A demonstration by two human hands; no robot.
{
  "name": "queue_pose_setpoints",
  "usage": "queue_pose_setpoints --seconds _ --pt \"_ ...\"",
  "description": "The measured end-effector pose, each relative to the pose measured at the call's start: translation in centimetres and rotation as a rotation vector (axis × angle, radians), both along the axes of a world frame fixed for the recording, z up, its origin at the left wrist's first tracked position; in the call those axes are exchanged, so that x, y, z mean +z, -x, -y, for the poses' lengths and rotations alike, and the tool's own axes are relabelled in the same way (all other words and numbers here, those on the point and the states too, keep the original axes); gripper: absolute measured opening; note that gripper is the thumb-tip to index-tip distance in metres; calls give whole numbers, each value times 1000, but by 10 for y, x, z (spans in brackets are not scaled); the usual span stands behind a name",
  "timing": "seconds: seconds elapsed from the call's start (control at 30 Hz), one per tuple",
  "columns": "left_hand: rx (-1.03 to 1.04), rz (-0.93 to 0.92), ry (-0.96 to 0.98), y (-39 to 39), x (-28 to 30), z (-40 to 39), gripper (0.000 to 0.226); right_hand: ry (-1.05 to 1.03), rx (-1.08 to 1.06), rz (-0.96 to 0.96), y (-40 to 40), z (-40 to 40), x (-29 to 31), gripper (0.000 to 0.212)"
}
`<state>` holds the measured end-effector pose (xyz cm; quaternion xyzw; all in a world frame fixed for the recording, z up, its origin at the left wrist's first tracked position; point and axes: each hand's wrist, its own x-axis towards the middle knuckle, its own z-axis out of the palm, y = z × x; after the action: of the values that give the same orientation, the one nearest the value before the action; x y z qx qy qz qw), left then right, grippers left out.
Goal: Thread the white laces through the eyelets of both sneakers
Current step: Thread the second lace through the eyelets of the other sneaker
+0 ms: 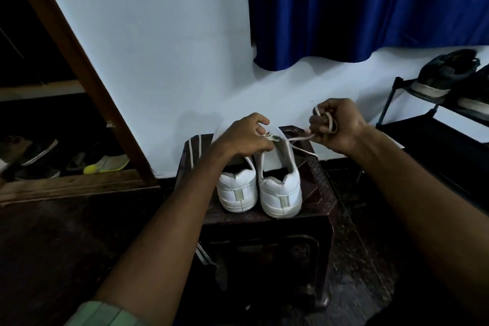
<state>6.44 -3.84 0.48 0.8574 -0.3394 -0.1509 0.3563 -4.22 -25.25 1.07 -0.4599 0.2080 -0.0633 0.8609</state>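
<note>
Both hands work over 2 white sneakers standing side by side, heels toward the camera, on 1 dark stool (312, 193). Left hand (244, 137) curls over the tongue area between the left sneaker (238, 188) and right sneaker (280, 190), pinching 1 lace (301, 138) at the right sneaker's eyelets. Right hand (336, 127) is clenched on that lace's other stretch, looped around its fingers and pulled taut to the right. A second lace (194, 148) lies draped over the stool's left edge. Behind, 1 blue curtain (370, 8) hangs, and 1 black rack (434, 111) holds 2 shoes.
</note>
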Motion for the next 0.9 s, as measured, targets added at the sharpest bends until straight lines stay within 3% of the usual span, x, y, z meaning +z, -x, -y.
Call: queue_pose_setpoints --seconds 0.1,0.27,0.33,0.4,0.5,0.63,0.77,0.9 --pt "-4 -3 12 -2 -1 -3 46 357 96 -213 -7 -8 -10 30" --pt "4 -9 50 -2 -2 -5 40 1312 385 -446 -8 -32 -21 32" --pt "-6 -21 52 -5 -2 -6 40 1401 352 -459 -9 -30 -22 19" --pt "-24 -49 64 -6 -2 -7 36 1451 186 -376 -11 -26 -24 7" --pt "-3 -106 134 -7 0 -6 19 1613 116 -230 -13 -24 -31 11" --pt "55 -42 172 -7 -3 -2 21 1507 118 -201 -17 -33 -31 8" --pt "-7 6 300 -2 -4 4 25 832 18 45 -16 -42 -7 15" --pt "-117 -78 375 9 8 11 22 618 -8 230 -10 -44 18 19"
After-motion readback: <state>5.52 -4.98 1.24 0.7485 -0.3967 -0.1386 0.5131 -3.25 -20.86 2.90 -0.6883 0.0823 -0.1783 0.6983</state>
